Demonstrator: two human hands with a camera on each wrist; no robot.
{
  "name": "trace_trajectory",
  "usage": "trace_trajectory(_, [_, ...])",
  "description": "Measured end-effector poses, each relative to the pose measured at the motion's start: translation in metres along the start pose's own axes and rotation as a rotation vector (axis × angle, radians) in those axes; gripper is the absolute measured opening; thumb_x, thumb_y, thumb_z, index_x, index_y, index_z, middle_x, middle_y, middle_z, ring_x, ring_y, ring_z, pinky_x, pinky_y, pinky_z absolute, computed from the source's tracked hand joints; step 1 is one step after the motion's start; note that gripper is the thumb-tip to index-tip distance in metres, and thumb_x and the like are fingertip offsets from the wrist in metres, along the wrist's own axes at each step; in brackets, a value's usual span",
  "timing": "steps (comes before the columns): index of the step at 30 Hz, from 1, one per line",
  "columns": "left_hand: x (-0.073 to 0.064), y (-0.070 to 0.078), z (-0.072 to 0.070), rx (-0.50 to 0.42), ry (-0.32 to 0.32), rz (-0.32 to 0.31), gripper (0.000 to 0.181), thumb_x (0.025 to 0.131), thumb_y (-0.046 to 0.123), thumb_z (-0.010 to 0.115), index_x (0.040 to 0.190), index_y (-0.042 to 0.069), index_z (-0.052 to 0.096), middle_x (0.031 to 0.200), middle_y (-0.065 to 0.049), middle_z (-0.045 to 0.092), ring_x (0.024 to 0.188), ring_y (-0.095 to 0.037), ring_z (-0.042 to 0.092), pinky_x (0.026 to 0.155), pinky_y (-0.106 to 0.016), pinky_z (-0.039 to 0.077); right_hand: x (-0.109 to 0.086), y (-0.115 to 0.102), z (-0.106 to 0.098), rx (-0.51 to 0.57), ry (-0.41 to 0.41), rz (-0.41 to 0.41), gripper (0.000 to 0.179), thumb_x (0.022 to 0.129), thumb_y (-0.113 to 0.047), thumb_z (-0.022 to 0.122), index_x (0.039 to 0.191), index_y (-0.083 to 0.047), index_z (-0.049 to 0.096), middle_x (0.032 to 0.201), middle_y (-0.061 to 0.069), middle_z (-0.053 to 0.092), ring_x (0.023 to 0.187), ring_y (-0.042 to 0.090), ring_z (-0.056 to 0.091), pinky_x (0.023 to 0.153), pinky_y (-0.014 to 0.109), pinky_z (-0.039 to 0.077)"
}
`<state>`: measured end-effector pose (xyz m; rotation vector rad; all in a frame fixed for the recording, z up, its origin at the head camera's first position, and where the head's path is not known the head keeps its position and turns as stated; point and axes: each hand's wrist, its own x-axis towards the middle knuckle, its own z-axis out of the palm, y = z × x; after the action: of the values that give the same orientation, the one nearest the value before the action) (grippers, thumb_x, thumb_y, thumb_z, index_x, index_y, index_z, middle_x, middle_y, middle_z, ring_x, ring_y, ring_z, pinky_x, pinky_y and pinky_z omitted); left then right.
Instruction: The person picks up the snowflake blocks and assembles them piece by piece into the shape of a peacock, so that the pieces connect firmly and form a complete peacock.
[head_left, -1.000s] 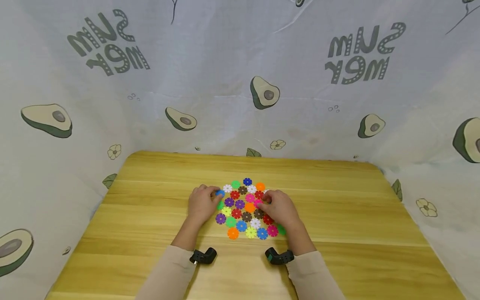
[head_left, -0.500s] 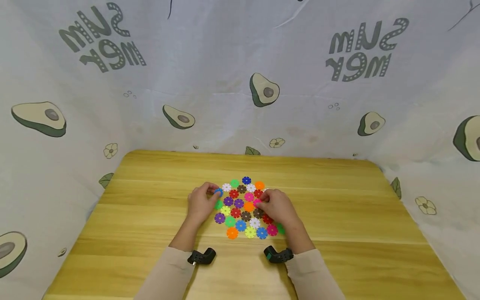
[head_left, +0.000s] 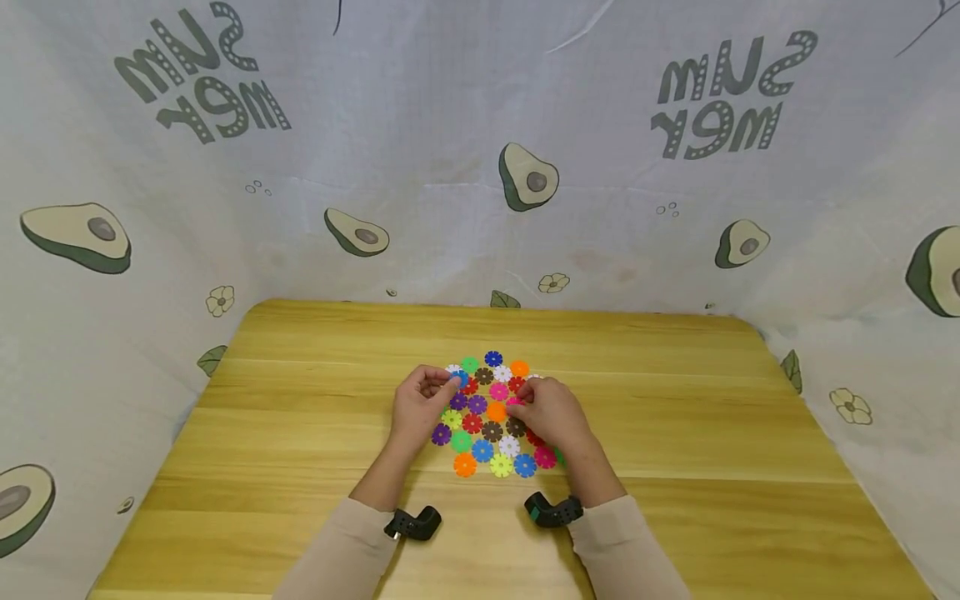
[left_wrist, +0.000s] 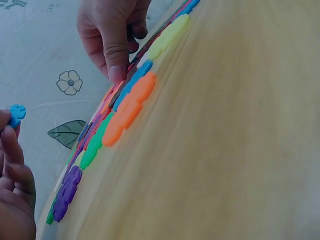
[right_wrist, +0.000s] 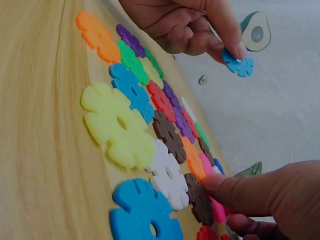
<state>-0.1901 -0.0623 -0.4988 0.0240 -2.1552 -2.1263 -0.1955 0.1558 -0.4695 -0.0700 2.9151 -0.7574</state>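
Thumb and fingers of my left hand (head_left: 420,408) pinch a blue plastic snowflake disc (right_wrist: 238,64), lifted above the table in both wrist views. In the head view it overlaps the upper left of a flat cluster of similar discs. My right hand (head_left: 553,412) is at the cluster's right side, its thumb and finger pinching a pink snowflake disc (right_wrist: 217,209) low among the others. Near that thumb lie an orange disc (head_left: 497,412) and a brown disc (right_wrist: 199,200). The right hand partly covers the discs on that side.
The cluster lies on a wood-grain table (head_left: 300,467), with a yellow disc (head_left: 501,465) and another orange disc (head_left: 464,465) along its near edge. A dark blue disc (head_left: 493,358) marks the far end. Behind the table hangs a white avocado-print cloth (head_left: 450,167).
My left hand has picked the blue disc up from the cluster's left edge and moved it right, over the discs. The right hand stays at the pink disc.
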Motion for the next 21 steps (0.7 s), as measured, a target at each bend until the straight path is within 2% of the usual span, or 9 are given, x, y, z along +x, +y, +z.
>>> trace_trajectory(2, [-0.001,0.0,0.002,-0.026,-0.018,-0.026,0.019,0.091,0.015,0.078,0.1,0.002,0.068,0.085,-0.005,0.069,0.069,-0.013,0.062,0.06,-0.019,0.054,0.0,-0.001,0.0,-0.007,-0.006,-0.002,0.026,0.089,-0.027,0.081,0.102,-0.006,0.073,0.093,0.006,0.068,0.081,0.021,0.057,0.079,0.04,0.056])
trace_trajectory(5, [-0.002,0.001,0.005,-0.072,-0.057,-0.065,0.019,0.091,0.014,0.078,0.099,0.001,0.067,0.085,-0.014,0.072,0.063,-0.015,0.063,0.056,-0.021,0.055,0.0,-0.001,0.0,-0.001,-0.014,0.0,0.026,0.089,-0.026,0.08,0.103,-0.005,0.071,0.093,0.007,0.066,0.082,0.022,0.056,0.079,0.04,0.055])
trace_trajectory(8, [-0.004,0.001,0.007,-0.112,-0.098,-0.082,0.018,0.092,0.012,0.076,0.098,-0.001,0.065,0.083,-0.023,0.072,0.057,-0.016,0.062,0.052,-0.021,0.054,0.0,-0.001,-0.001,0.049,-0.017,0.006,0.025,0.09,-0.024,0.08,0.101,-0.006,0.066,0.09,0.007,0.064,0.078,0.021,0.055,0.073,0.036,0.054])
trace_trajectory(10, [-0.005,0.001,0.008,-0.14,-0.123,-0.088,0.018,0.092,0.01,0.076,0.098,-0.002,0.064,0.081,-0.025,0.072,0.054,-0.015,0.062,0.051,-0.022,0.055,0.0,-0.001,-0.001,0.126,-0.014,0.0,0.024,0.09,-0.023,0.08,0.1,-0.008,0.063,0.088,0.006,0.063,0.075,0.02,0.055,0.068,0.031,0.052])
trace_trajectory(13, [-0.006,0.002,0.01,-0.171,-0.152,-0.095,0.017,0.094,0.01,0.074,0.098,-0.003,0.063,0.076,-0.021,0.073,0.055,-0.015,0.066,0.053,-0.024,0.058,0.0,0.0,-0.003,0.298,-0.006,-0.026,0.021,0.092,-0.021,0.078,0.101,-0.01,0.063,0.087,0.006,0.064,0.075,0.02,0.056,0.065,0.026,0.052])
trace_trajectory(17, [-0.007,0.002,0.012,-0.207,-0.169,-0.123,0.016,0.096,0.01,0.072,0.097,-0.002,0.062,0.075,-0.017,0.075,0.057,-0.014,0.069,0.057,-0.026,0.061,-0.001,0.0,-0.004,0.493,0.021,-0.087,0.018,0.093,-0.023,0.077,0.104,-0.011,0.069,0.092,0.006,0.066,0.082,0.021,0.057,0.069,0.025,0.054])
trace_trajectory(21, [-0.007,0.002,0.014,-0.254,-0.182,-0.153,0.015,0.096,0.01,0.071,0.095,0.0,0.06,0.075,-0.018,0.075,0.057,-0.014,0.069,0.057,-0.027,0.062,-0.001,-0.001,-0.003,0.619,-0.007,-0.147,0.018,0.095,-0.024,0.074,0.105,-0.01,0.072,0.097,0.008,0.071,0.087,0.023,0.064,0.074,0.027,0.058])
